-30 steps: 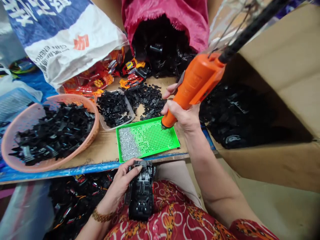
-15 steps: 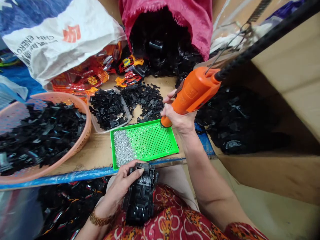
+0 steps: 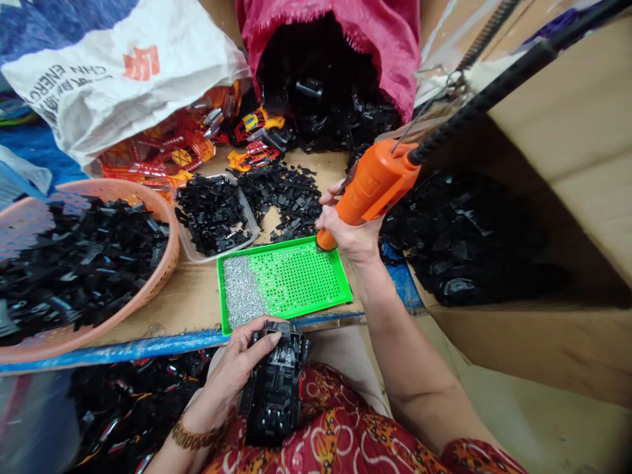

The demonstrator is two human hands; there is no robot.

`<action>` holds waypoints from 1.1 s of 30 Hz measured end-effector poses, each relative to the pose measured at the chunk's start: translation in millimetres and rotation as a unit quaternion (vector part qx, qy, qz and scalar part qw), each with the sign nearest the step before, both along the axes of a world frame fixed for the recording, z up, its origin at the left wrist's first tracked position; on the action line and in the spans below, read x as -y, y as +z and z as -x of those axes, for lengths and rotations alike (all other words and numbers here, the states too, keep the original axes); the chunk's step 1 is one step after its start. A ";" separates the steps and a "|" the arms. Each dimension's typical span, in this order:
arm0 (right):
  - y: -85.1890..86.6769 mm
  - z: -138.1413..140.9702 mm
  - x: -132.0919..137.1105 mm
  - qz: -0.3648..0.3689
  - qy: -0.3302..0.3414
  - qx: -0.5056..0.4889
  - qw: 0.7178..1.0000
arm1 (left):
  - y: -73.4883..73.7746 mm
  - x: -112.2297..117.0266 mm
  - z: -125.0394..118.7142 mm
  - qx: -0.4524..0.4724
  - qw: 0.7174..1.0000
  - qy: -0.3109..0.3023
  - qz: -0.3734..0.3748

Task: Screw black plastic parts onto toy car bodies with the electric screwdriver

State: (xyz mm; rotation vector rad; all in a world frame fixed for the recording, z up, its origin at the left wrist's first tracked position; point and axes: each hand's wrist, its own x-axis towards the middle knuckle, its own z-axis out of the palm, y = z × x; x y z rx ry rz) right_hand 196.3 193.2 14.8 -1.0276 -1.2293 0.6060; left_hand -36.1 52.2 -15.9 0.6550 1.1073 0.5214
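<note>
My right hand is wrapped round an orange electric screwdriver on a black cable, with its tip down at the far right corner of a green perforated tray. A heap of small silver screws fills the tray's left end. My left hand holds a black toy car chassis on my lap, fingers curled over its front end.
A pink basket of black parts stands at the left. A clear tub and a loose pile of small black pieces lie behind the tray. Orange car shells spill from a white sack. An open cardboard box stands at the right.
The screwdriver has tilted and dropped a little toward the tray's far right corner. My left hand has stayed on the chassis, and the view has shifted slightly.
</note>
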 end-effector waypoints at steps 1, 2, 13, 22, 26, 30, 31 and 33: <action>0.0 0.4 0.6 0.005 0.000 -0.003 1.000 | 0.7 0.2 0.2 0.000 1.000 0.000 0.000; -0.2 0.6 1.0 0.010 0.000 -0.008 1.000 | 1.4 0.4 0.1 0.000 1.000 0.001 0.001; -9.3 0.7 -4.2 0.012 0.036 -0.069 0.997 | 1.7 3.4 2.8 -0.008 1.000 -0.009 0.002; 4.7 -2.2 -0.6 -0.050 -0.010 -0.048 0.998 | 8.1 0.4 8.7 -0.021 0.996 -0.062 -0.067; 23.8 -1.4 10.1 -0.038 0.007 -0.051 0.998 | 13.4 -4.7 3.9 -0.055 0.991 -0.049 -0.108; 53.1 5.8 35.4 -0.029 0.025 -0.063 0.997 | 13.5 -0.9 -1.9 -0.071 0.991 -0.022 -0.115; 61.2 9.1 44.1 -0.024 0.034 -0.061 0.997 | 13.1 1.8 -2.6 -0.073 0.991 -0.019 -0.112; 76.4 17.2 63.0 -0.010 0.059 -0.067 0.996 | 12.2 7.9 -2.6 -0.076 0.992 -0.012 -0.098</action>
